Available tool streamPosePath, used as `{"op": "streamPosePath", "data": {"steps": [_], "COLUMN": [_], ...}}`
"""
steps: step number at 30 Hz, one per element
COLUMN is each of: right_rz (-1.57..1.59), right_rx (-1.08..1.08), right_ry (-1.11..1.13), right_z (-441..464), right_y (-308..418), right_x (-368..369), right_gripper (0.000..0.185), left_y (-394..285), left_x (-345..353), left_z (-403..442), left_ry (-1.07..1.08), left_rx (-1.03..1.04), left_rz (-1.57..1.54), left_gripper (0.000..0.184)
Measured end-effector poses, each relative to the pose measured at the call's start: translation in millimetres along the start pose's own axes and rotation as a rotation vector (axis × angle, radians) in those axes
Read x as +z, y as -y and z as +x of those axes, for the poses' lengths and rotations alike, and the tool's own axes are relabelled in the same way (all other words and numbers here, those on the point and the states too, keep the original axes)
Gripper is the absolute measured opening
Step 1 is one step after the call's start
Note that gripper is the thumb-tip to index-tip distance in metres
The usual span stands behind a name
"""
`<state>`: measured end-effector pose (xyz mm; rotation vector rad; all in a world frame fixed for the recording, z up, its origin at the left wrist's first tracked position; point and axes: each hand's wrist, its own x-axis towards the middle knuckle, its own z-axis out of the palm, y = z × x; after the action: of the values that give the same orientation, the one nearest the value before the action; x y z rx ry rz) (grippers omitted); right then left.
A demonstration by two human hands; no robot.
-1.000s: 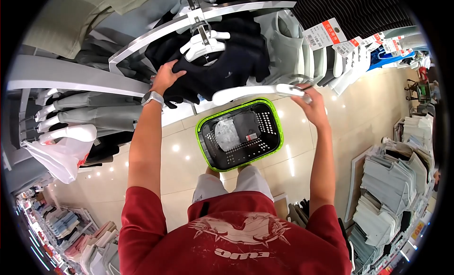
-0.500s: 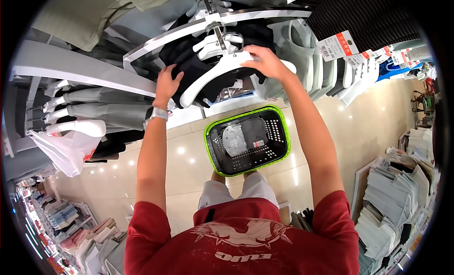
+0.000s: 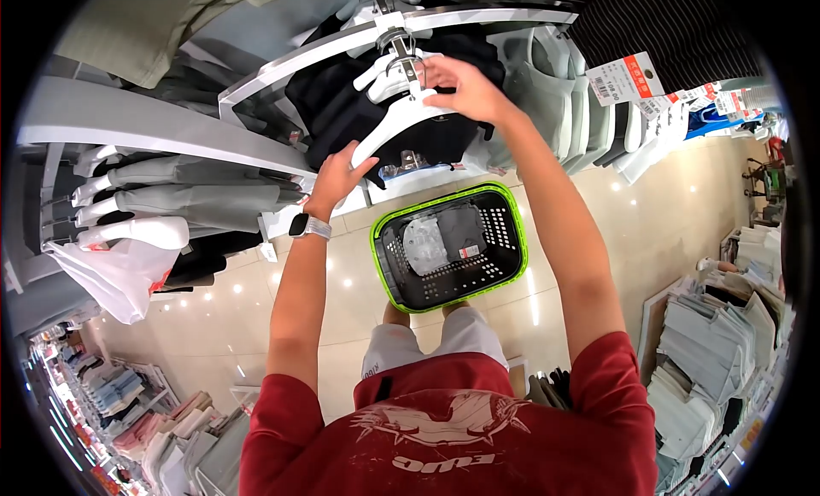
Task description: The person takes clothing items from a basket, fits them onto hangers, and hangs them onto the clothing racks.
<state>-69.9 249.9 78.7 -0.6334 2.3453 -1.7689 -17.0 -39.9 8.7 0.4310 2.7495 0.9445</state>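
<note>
The price tag (image 3: 625, 79) shows 108.00; the shirt (image 3: 448, 417), "EWC".

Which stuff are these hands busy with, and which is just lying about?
Seems in use:
- white hanger, held by right hand, left hand at its end
- metal rack behind it

Seems just lying about:
- green-rimmed basket, untouched
- white plastic bag
- folded clothes

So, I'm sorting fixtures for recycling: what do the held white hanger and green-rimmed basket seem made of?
White clothes hanger: probably plastic; smooth, evenly coloured, faintly glossy, though painted wood can't be ruled out. Shopping basket: likely moulded plastic; black, satin, with regular perforations in its walls.
</note>
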Motion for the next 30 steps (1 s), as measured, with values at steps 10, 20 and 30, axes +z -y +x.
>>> {"op": "streamPosePath", "data": {"steps": [10, 20, 30], "right_rz": [-0.144, -0.368, -0.426], "right_rx": [0.005, 0.187, 0.149], "right_ry": [0.169, 0.405, 0.335], "right_z": [16.6, 38.9, 34.4], "right_y": [34.6, 35.3, 56.2], "right_x": [-18.7, -15.3, -12.1], "right_gripper": [0.02, 0.019, 0.026], "left_y": [-8.6, -19.0, -22.3], "left_x": [-32.6, -18.5, -14.1], "left_z": [24.1, 33.3, 37.6], "left_ry": [0.133, 0.017, 0.012], "left_rx": [0.126, -0.059, -0.09], "left_rz": [-0.115, 0.114, 0.119], "left_gripper": [0.026, 0.025, 0.029]}}
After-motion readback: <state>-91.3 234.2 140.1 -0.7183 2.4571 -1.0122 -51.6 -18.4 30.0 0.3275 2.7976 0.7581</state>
